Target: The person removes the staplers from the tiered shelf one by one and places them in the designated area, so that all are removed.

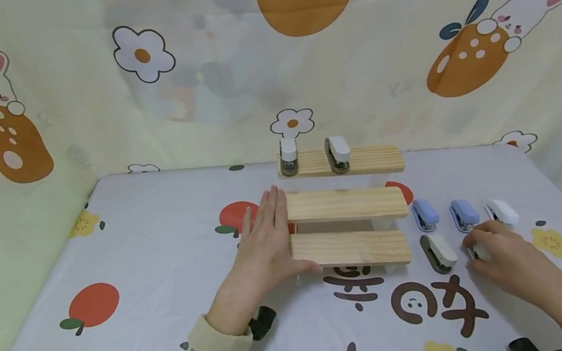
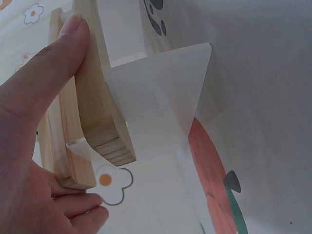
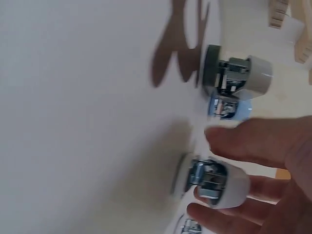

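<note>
My left hand (image 1: 266, 244) rests against the left ends of a stepped wooden rack, fingers straight and thumb on the front plank (image 1: 350, 248). The left wrist view shows that thumb on the plank's edge (image 2: 95, 92), above a translucent side support (image 2: 161, 83). My right hand (image 1: 516, 259) is around a small white stapler (image 3: 226, 185) standing on the table. Its thumb (image 3: 243, 141) stays a little apart from the stapler, while the other fingers lie along the far side. Beside it is another white stapler with a dark base (image 1: 438, 253).
Two blue staplers (image 1: 426, 214) (image 1: 464, 215) and a white one (image 1: 502, 213) stand behind the right hand. Two more white staplers (image 1: 288, 157) (image 1: 339, 154) sit on the back plank (image 1: 374, 159). The middle plank (image 1: 345, 205) is bare. A patterned cloth covers the table (image 1: 157, 241).
</note>
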Demonstrator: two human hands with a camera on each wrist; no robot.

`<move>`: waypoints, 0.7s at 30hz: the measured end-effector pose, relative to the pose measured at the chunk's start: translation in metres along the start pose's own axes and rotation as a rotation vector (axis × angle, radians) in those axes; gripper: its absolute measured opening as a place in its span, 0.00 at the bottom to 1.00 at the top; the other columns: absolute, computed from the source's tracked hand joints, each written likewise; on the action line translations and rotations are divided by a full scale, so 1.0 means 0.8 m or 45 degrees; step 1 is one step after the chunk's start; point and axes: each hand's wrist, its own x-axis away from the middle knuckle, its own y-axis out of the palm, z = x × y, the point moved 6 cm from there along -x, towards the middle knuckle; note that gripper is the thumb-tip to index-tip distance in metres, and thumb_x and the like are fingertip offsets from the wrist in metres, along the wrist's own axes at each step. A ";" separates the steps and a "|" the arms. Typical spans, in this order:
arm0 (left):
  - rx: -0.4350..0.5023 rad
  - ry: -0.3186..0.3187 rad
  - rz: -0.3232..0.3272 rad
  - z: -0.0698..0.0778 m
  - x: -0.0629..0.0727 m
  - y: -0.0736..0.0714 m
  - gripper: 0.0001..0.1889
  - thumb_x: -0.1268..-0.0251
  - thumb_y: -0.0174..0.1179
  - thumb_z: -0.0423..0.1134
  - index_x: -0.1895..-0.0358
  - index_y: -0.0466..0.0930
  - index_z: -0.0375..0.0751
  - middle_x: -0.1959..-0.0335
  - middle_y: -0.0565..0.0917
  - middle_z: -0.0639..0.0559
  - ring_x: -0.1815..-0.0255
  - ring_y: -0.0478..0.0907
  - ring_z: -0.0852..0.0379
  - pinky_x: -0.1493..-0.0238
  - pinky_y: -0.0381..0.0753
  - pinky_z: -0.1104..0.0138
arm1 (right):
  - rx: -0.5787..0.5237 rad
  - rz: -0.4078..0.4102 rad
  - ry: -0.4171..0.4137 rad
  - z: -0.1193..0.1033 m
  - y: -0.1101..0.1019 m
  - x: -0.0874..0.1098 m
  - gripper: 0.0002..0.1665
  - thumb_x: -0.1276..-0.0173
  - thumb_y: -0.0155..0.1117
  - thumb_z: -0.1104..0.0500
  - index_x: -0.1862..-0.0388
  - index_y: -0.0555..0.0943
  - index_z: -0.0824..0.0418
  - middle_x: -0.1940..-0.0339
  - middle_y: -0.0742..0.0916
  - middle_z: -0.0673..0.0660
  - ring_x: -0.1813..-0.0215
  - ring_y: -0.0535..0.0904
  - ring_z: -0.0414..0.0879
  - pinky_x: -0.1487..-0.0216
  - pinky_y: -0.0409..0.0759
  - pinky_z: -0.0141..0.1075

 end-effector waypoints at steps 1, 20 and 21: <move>0.004 0.001 0.006 0.000 0.000 0.000 0.76 0.69 0.78 0.68 0.21 0.39 0.32 0.18 0.45 0.40 0.17 0.43 0.46 0.20 0.44 0.45 | 0.007 -0.004 0.003 -0.002 -0.002 0.001 0.12 0.44 0.72 0.66 0.60 0.83 0.66 0.49 0.78 0.73 0.49 0.76 0.71 0.50 0.77 0.64; 0.010 0.002 0.004 0.001 0.000 -0.001 0.76 0.68 0.78 0.68 0.21 0.39 0.32 0.18 0.45 0.40 0.17 0.44 0.45 0.20 0.45 0.44 | -0.028 0.391 -0.133 -0.063 -0.088 -0.004 0.15 0.37 0.67 0.65 0.52 0.81 0.68 0.43 0.76 0.70 0.53 0.78 0.68 0.59 0.79 0.64; 0.008 -0.001 0.003 0.000 0.000 -0.001 0.76 0.68 0.78 0.68 0.20 0.39 0.33 0.18 0.45 0.40 0.17 0.43 0.45 0.20 0.45 0.45 | -0.037 0.421 -0.146 -0.068 -0.094 -0.006 0.14 0.37 0.67 0.66 0.52 0.81 0.68 0.43 0.76 0.70 0.53 0.78 0.67 0.60 0.79 0.64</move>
